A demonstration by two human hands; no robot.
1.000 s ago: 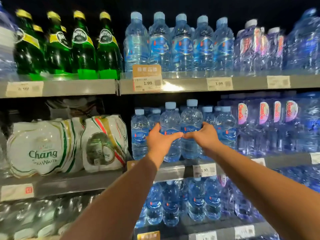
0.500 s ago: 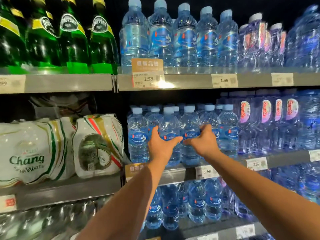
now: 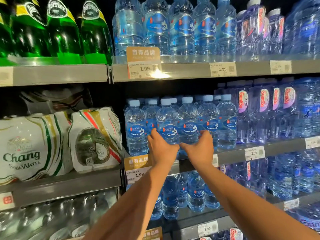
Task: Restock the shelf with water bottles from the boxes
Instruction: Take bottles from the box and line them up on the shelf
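1. Two bare hands reach up to the middle shelf (image 3: 232,155) in the center of the frame.
2. The left hand (image 3: 161,149) is curled around the lower part of one water bottle (image 3: 167,123) with a blue label, thumb on the bottle's left side.
3. The right hand (image 3: 199,149) is curled around the bottle next to it (image 3: 187,122), with its fingers (image 3: 207,135) on that bottle's right side.
4. Both thumbs almost meet low down between the two bottles.
5. These two bottles stand upright at the front edge of the middle shelf, in a row with more of the same blue-label bottles (image 3: 226,123) on each side and behind.
6. A price tag (image 3: 254,153) reading 2.59 sits on the shelf edge to the right of the hands.
7. Green bottles (image 3: 60,32) stand on the top shelf in the upper left of the frame.
8. White packs of soda water (image 3: 24,148) lie on the middle shelf at the left.
9. Pink-label bottles (image 3: 265,110) fill the right side of the middle shelf.
10. More blue water bottles stand on the top shelf (image 3: 190,70) and on the shelf below the hands.
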